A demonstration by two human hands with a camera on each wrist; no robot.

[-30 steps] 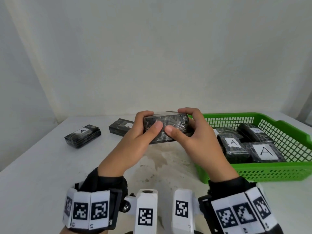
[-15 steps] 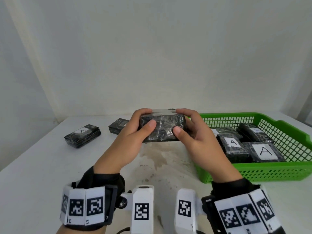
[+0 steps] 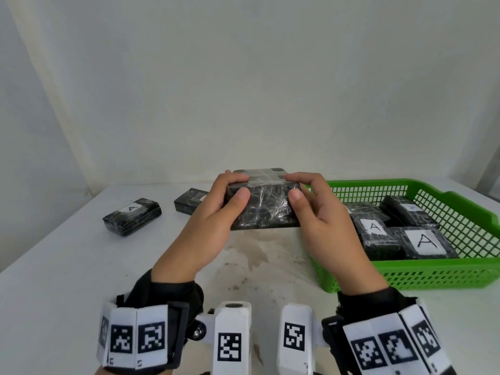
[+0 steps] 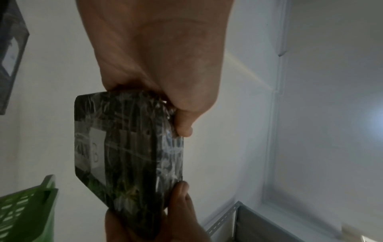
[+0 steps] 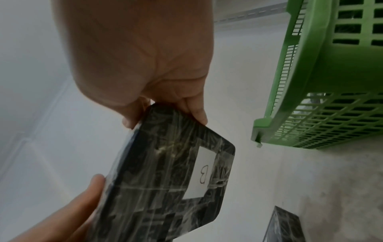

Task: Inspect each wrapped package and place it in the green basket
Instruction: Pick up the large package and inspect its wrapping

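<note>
A black package wrapped in clear film (image 3: 263, 204) is held up above the table between both hands. My left hand (image 3: 216, 209) grips its left end, thumb on the near face. My right hand (image 3: 313, 209) grips its right end the same way. Its underside carries a white label marked B (image 5: 202, 171), also seen in the left wrist view as a label (image 4: 96, 151) on the package (image 4: 132, 157). The green basket (image 3: 433, 272) stands to the right and holds several wrapped packages, two showing A labels (image 3: 424, 240).
Two more wrapped packages lie on the white table at the left: one with an A label (image 3: 131, 220), another (image 3: 190, 204) partly behind my left hand. A stained patch (image 3: 259, 255) marks the table under my hands. A white wall stands close behind.
Both hands have lifted the package slightly and turned it, so its top edge now tips away and more of the near face shows. Basket and other packages have not moved.
</note>
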